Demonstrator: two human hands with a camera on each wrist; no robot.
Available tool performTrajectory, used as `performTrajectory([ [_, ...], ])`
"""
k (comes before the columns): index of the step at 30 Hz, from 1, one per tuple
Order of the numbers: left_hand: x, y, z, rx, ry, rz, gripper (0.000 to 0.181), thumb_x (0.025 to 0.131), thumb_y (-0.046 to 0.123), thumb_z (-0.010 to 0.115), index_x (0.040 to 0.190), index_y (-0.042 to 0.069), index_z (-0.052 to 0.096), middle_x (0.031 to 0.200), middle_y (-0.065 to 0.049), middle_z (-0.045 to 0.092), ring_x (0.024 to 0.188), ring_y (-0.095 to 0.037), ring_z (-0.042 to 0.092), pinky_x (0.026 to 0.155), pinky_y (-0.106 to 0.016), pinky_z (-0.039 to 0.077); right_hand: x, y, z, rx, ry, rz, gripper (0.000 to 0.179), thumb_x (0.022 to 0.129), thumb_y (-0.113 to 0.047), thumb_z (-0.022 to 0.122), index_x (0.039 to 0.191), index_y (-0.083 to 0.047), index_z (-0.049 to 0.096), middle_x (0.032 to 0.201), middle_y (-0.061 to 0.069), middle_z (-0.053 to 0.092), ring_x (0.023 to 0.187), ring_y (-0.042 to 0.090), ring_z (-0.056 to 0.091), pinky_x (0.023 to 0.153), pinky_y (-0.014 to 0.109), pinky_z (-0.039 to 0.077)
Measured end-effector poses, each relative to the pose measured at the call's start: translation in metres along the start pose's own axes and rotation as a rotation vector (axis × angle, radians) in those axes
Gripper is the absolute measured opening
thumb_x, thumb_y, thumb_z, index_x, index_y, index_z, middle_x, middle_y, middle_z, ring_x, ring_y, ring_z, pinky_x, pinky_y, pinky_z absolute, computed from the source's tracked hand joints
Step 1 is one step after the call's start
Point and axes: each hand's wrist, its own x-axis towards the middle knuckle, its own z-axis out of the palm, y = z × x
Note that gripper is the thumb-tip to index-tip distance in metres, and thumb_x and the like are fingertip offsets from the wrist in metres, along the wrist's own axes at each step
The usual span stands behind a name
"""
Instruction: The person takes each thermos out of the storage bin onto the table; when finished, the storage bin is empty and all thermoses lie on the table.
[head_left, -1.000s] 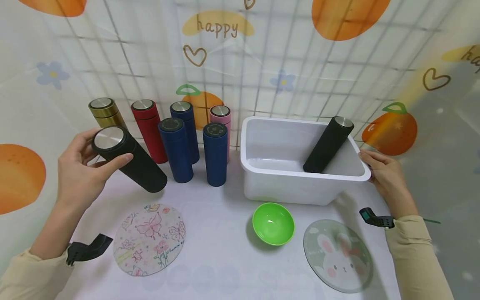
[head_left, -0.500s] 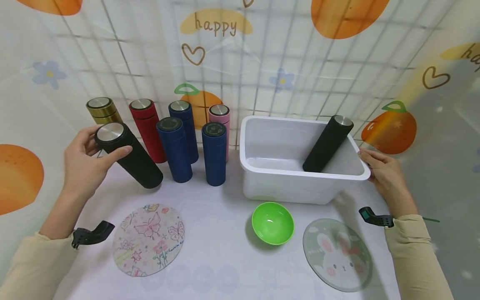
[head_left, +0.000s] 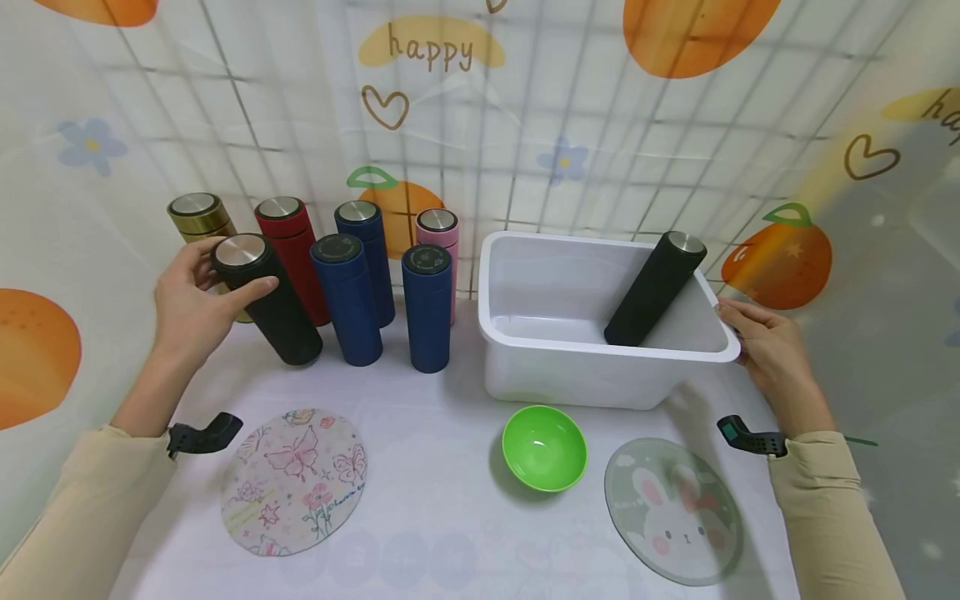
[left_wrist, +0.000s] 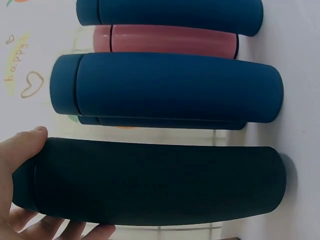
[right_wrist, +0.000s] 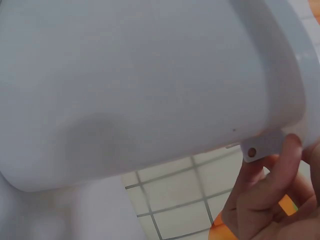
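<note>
My left hand (head_left: 197, 300) grips a black thermos flask (head_left: 281, 312) around its upper end, thumb on the near side and fingers behind. In the left wrist view the black flask (left_wrist: 160, 182) stands beside a blue flask (left_wrist: 175, 87), its base close over the white tabletop. On the right, my right hand (head_left: 768, 342) pinches the rim of a white plastic bin (head_left: 577, 371) at its right end. The right wrist view shows the fingers (right_wrist: 270, 185) curled at a small tab under that rim. A second black flask (head_left: 652, 292) leans inside the bin.
Gold (head_left: 198, 215), red (head_left: 294, 258), pink (head_left: 438, 223) and several blue flasks (head_left: 427, 312) stand at the back left. A green bowl (head_left: 544, 450) sits in front of the bin. Two round mats, one with butterflies (head_left: 296, 483) and one with a rabbit (head_left: 675, 512), lie in front.
My left hand has moved right and a little back with the black flask, which is now more upright and beside the red and blue flasks. The right hand has stayed at the bin.
</note>
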Motion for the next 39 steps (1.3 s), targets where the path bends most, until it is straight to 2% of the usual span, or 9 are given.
performTrajectory([
  [6,0.009,-0.01,0.007,0.018,-0.031,-0.02,0.075,0.082,0.038,0.083,0.145,0.017,0.049,0.13,-0.006,0.058,0.112,-0.012,0.053,0.105,-0.034,0.043,0.0,0.001,0.0,0.013,-0.001,-0.009,0.051,0.08,-0.035,0.083,0.128,-0.02,0.071,0.107,-0.006,0.06,0.077,0.009,0.065,0.064,0.023,0.058],
  [13,0.017,-0.015,0.009,0.02,-0.076,-0.023,0.078,0.083,0.039,0.082,0.147,0.014,0.045,0.134,-0.011,0.059,0.113,-0.016,0.056,0.098,-0.028,0.046,0.001,-0.001,0.001,0.012,0.011,-0.008,0.057,0.079,-0.037,0.083,0.131,-0.02,0.068,0.109,-0.005,0.057,0.077,0.008,0.064,0.064,0.022,0.058],
  [19,0.023,-0.018,0.012,0.06,-0.158,-0.01,0.082,0.085,0.045,0.078,0.148,0.007,0.042,0.139,-0.021,0.055,0.121,-0.034,0.054,0.104,-0.042,0.046,0.0,-0.002,0.001,0.017,0.01,-0.009,0.054,0.079,-0.035,0.084,0.129,-0.02,0.07,0.108,-0.005,0.059,0.076,0.009,0.065,0.063,0.024,0.058],
  [24,0.022,-0.021,0.014,0.055,-0.152,-0.01,0.079,0.086,0.042,0.079,0.146,0.005,0.043,0.135,-0.02,0.057,0.119,-0.034,0.055,0.103,-0.045,0.046,-0.001,0.0,0.0,0.018,-0.006,0.001,0.052,0.079,-0.035,0.084,0.127,-0.02,0.071,0.106,-0.006,0.06,0.076,0.009,0.066,0.064,0.024,0.058],
  [30,0.021,-0.019,0.013,0.062,-0.177,-0.002,0.083,0.087,0.042,0.078,0.149,0.002,0.039,0.137,-0.023,0.055,0.122,-0.037,0.054,0.104,-0.051,0.044,-0.002,0.002,0.0,-0.007,0.014,0.0,0.055,0.078,-0.037,0.084,0.129,-0.02,0.07,0.107,-0.004,0.059,0.076,0.01,0.064,0.064,0.023,0.058],
  [34,0.016,-0.019,0.008,0.064,-0.208,-0.012,0.089,0.085,0.043,0.079,0.15,0.0,0.035,0.14,-0.024,0.052,0.123,-0.039,0.053,0.103,-0.051,0.045,-0.002,0.002,0.001,-0.014,0.008,-0.012,0.051,0.079,-0.037,0.084,0.126,-0.02,0.072,0.106,-0.004,0.06,0.075,0.01,0.064,0.063,0.024,0.058],
  [39,0.011,-0.017,-0.002,0.081,-0.214,-0.024,0.096,0.086,0.046,0.077,0.155,0.003,0.027,0.146,-0.024,0.046,0.13,-0.042,0.048,0.105,-0.058,0.04,-0.002,0.001,0.0,-0.017,-0.001,-0.017,0.051,0.079,-0.037,0.083,0.126,-0.02,0.072,0.107,-0.004,0.059,0.075,0.009,0.064,0.063,0.023,0.058],
])
